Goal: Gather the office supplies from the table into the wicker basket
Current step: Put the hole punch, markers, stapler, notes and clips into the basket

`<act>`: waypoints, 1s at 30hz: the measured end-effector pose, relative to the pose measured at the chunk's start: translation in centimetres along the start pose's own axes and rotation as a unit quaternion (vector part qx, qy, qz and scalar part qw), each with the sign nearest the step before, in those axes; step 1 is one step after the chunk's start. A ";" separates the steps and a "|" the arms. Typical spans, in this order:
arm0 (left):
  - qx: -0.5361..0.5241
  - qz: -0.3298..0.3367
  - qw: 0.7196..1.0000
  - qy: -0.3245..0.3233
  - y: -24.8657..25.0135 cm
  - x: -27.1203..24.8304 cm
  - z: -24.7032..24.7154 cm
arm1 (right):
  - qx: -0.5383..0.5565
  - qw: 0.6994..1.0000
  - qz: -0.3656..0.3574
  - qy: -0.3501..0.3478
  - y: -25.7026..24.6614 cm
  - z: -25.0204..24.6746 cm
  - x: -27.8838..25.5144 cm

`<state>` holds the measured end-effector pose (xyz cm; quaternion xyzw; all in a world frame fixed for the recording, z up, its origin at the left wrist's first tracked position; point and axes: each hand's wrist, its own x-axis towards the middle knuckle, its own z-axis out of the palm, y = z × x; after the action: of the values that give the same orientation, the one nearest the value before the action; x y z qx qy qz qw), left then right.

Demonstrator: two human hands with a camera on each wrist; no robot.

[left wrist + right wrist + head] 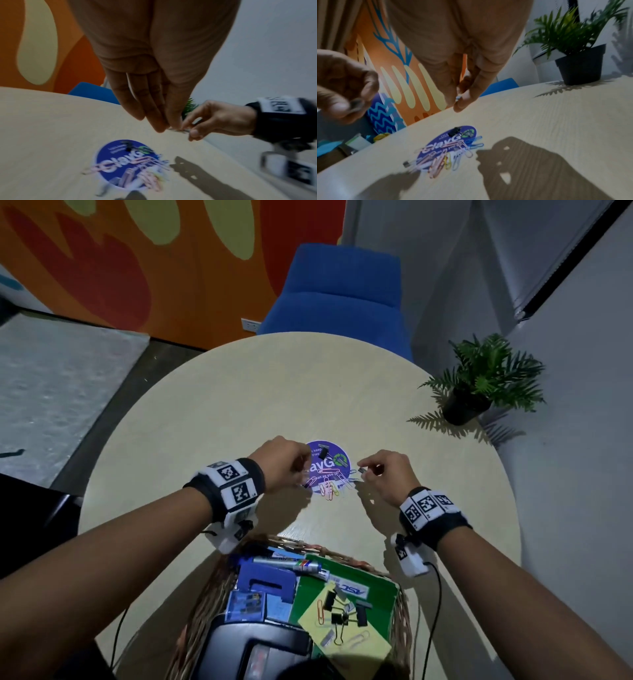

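orange and red wall paint fills the far side of the room behind a blue upholstered chair point(339, 292), and in front of it stands the round pale wood desk point(239, 392). from the head view, a round purple sticker point(328, 465) sits mid-desk with a scatter of coloured paper clips point(330, 486) across its near edge and one small black binder clip point(323, 451) at its far edge. the left hand point(282, 463) hovers at the sticker's left side, fingers curled inward; the right hand point(387, 477) hovers at its right side, its grip pinching a small dark metal item point(361, 471) between thumb and forefinger. nearest the viewer, the wicker basket point(400, 611) holds a green box, a blue punch, a marker, a yellow note pad and several clips. a small green fern in a black pot point(469, 405) stands at the desk's right edge.

from the left wrist view, blurred, the left hand's fingers point(152, 108) point down with tips bunched together; whether they hold anything i cannot tell. the right hand point(214, 121) is just beside them, pinching something thin.

from the right wrist view, the right hand's fingertips point(462, 102) close on a small pale blue piece above the desk. the left hand point(344, 88) is at the left, curled, with a dark bit at its thumb.
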<state>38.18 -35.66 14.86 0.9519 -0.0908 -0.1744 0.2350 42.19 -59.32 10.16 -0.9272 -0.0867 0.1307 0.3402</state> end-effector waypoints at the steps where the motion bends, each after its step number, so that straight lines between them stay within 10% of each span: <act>1: -0.006 0.015 1.000 -0.015 1.0 -1.1 0.2 | 0.005 1.000 -0.003 -0.005 0.0 -0.5 -0.7; 11: -0.049 0.142 0.975 -0.165 6.3 -10.6 4.2 | 0.075 0.988 -0.018 -0.131 -0.9 -2.0 -10.8; 21: -0.005 -0.006 1.000 0.002 -1.0 -4.5 1.2 | 0.060 0.935 -0.026 -0.348 -1.6 -1.5 -16.3; 30: 0.070 -0.116 0.989 -0.059 -3.5 3.0 3.0 | 0.063 0.992 -0.005 -0.111 -0.6 -2.2 -6.0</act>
<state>40.16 -34.64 9.77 0.9581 -0.0052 -0.2498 0.1402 37.09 -61.68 13.24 -0.8833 -0.1200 0.2366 0.3864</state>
